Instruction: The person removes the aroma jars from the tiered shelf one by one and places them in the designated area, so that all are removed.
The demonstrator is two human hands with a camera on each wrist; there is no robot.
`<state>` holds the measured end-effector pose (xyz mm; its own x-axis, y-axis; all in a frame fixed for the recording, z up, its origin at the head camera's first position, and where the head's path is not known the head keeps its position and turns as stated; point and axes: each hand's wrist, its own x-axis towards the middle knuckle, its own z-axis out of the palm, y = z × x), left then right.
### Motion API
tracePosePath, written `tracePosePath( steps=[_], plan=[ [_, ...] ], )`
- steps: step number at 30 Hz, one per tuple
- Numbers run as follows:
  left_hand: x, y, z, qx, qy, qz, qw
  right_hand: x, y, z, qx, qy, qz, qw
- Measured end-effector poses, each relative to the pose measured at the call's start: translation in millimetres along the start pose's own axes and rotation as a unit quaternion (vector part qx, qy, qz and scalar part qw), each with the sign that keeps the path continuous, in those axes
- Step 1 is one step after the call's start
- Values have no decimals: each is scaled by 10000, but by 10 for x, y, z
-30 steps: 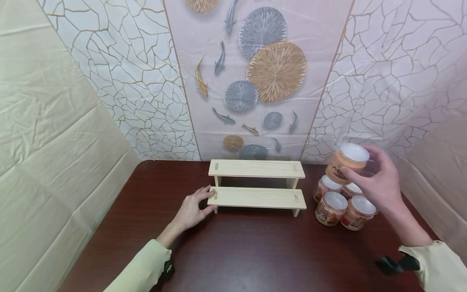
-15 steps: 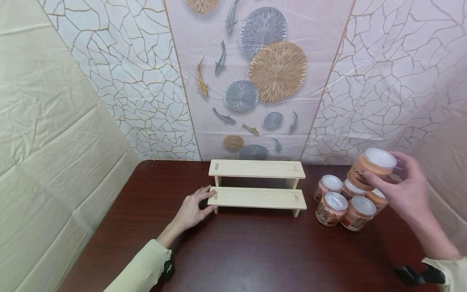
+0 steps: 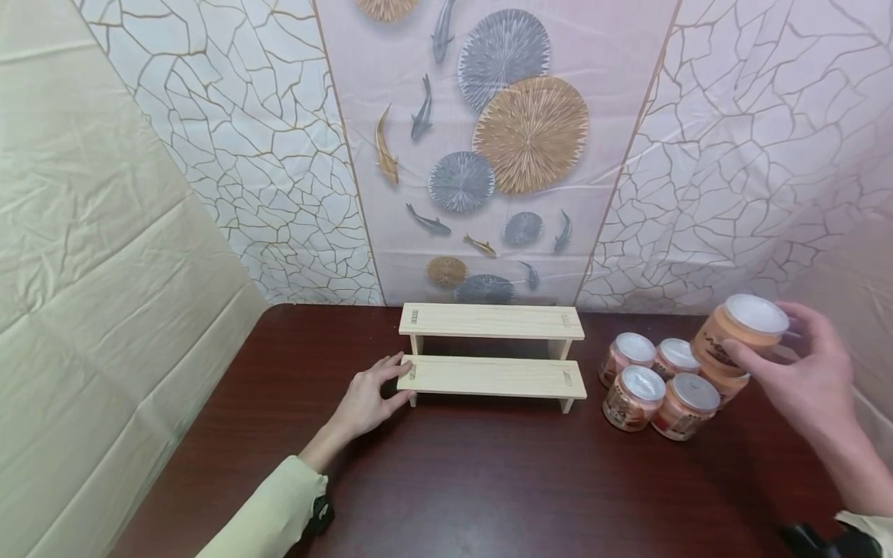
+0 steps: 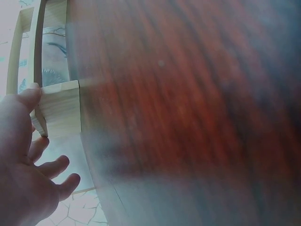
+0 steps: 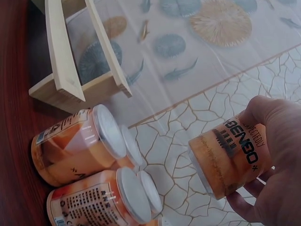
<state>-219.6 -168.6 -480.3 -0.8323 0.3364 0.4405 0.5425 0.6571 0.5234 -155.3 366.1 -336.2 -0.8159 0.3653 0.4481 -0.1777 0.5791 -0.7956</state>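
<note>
My right hand (image 3: 812, 364) grips an orange-labelled can (image 3: 729, 341) with a silvery lid, thumb on the near side. In the head view this can is upright, slightly tilted, and overlaps the rearmost right can (image 3: 725, 381); whether they touch I cannot tell. Several similar cans, among them a front left one (image 3: 633, 399) and a front right one (image 3: 686, 407), stand grouped on the table. With thumb and finger, my left hand (image 3: 366, 399) pinches the left end of the lower board of a two-step wooden shelf (image 3: 491, 377); its other fingers spread apart in the left wrist view.
The shelf's upper board (image 3: 491, 321) stands behind the lower one, close to the patterned backdrop (image 3: 488, 155). Dark red-brown table surface (image 3: 453, 473) stretches in front. Beige cloth (image 3: 105, 310) hangs on the left side.
My right hand has carried the can to the right and a little downward, bringing the rear cans into fuller view. The left hand and the shelf have stayed still.
</note>
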Motion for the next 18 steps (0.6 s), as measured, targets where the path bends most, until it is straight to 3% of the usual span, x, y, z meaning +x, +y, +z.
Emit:
tracePosePath(
  steps=[10,18],
  plan=[
    [-4,-6,4,20,-2,-2,10000,-58,126,-73,204,226,269,9992],
    [0,17,-16,-10,-43,7,10000,-98,204,-123,-27,352,408,9985]
  ],
)
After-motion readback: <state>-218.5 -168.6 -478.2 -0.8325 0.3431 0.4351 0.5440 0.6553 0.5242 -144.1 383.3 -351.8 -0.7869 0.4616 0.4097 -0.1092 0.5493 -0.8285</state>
